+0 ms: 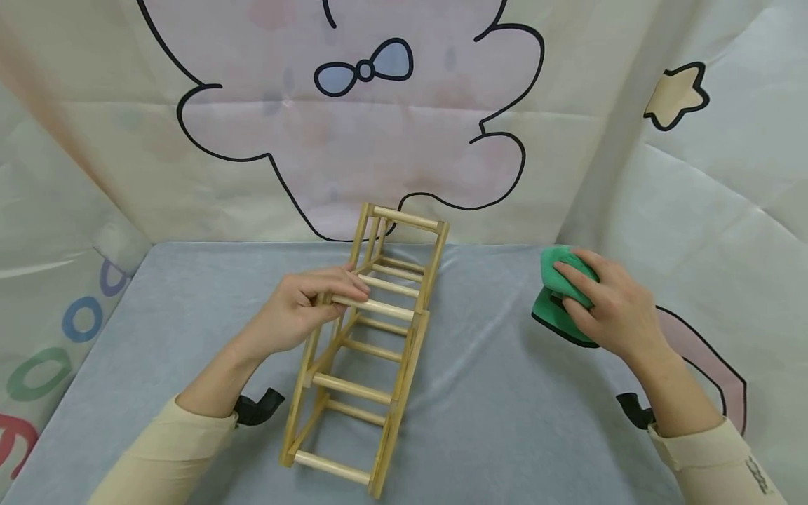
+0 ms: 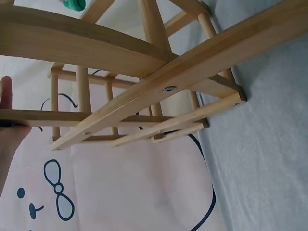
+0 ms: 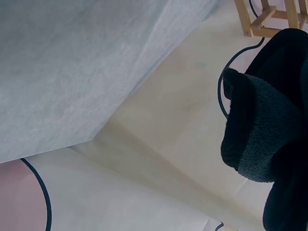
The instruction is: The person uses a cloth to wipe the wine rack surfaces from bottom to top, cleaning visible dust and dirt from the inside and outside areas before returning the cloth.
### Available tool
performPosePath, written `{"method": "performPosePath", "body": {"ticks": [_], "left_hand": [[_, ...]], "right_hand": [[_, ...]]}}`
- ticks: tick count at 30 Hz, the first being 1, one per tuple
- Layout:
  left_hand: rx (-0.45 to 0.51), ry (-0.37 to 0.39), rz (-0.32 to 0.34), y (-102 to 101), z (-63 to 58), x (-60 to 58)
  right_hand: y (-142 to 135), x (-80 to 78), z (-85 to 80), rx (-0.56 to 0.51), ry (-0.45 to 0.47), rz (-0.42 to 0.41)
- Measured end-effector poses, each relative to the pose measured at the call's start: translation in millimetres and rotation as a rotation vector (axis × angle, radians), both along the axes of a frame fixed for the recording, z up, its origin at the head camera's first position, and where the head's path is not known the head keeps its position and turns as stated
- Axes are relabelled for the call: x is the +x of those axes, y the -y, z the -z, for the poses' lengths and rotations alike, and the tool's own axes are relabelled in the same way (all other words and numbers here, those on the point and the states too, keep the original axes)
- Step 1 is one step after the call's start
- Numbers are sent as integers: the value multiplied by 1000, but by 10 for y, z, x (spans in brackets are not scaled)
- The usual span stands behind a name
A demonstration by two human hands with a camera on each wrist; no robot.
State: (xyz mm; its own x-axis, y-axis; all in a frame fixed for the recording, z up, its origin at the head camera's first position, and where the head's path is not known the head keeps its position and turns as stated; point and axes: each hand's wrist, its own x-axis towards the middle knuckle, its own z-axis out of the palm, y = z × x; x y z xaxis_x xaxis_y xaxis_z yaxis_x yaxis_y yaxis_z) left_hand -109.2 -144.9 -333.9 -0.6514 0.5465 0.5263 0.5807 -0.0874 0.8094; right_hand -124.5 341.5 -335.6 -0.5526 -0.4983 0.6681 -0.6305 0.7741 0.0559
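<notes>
While the left hand steadies the rack, the right holds a cloth aside

The rack (image 1: 352, 388), a wooden frame with rungs, is at the middle of the table (image 1: 486, 400), its long sides running from between six and seven o'clock to between twelve and one. How much of it rests there I cannot tell. At its ten o'clock, the left hand (image 1: 290, 308) curls thumb and fingers round the left rail beside a rung. A firm but light grip would probably serve best: squeezing may twist the frame, while slackness may let it swing.

Near the rack's three o'clock, well apart from it, the right hand (image 1: 618, 308) pinches the folded green cloth (image 1: 551, 279), whose black-edged lower flap hangs loose. Tucking that flap in would likely give a neater pad. Should cloth meet wood, lengthwise strokes seem wise, going gently over the bolt (image 2: 169, 89) in the side, where fabric could snag.

Room looks tightest at twelve, where the rack's far end overlaps the rear wall (image 1: 454, 154) in view; whether they touch is unclear. The right wall (image 1: 707, 210) stands beyond the right hand at three. At the rack's eight o'clock, the black wrist clip (image 1: 259, 410) sits near the rail and might bump it. The broadest space for moving lies between rack and cloth.
</notes>
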Motion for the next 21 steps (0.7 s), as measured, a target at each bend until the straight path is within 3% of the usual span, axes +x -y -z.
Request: {"method": "performPosePath", "body": {"ticks": [9, 13, 17, 21], "left_hand": [[-213, 155, 18, 56, -177, -76], [-271, 187, 20, 131, -233, -149], [-308, 193, -36, 229, -284, -207], [-429, 103, -145, 298, -364, -169]], "right_hand": [[-20, 7, -1, -2, 3, 14], [-45, 9, 17, -9, -8, 16], [-55, 1, 37, -10, -14, 11], [-51, -1, 39, -8, -17, 10]]}}
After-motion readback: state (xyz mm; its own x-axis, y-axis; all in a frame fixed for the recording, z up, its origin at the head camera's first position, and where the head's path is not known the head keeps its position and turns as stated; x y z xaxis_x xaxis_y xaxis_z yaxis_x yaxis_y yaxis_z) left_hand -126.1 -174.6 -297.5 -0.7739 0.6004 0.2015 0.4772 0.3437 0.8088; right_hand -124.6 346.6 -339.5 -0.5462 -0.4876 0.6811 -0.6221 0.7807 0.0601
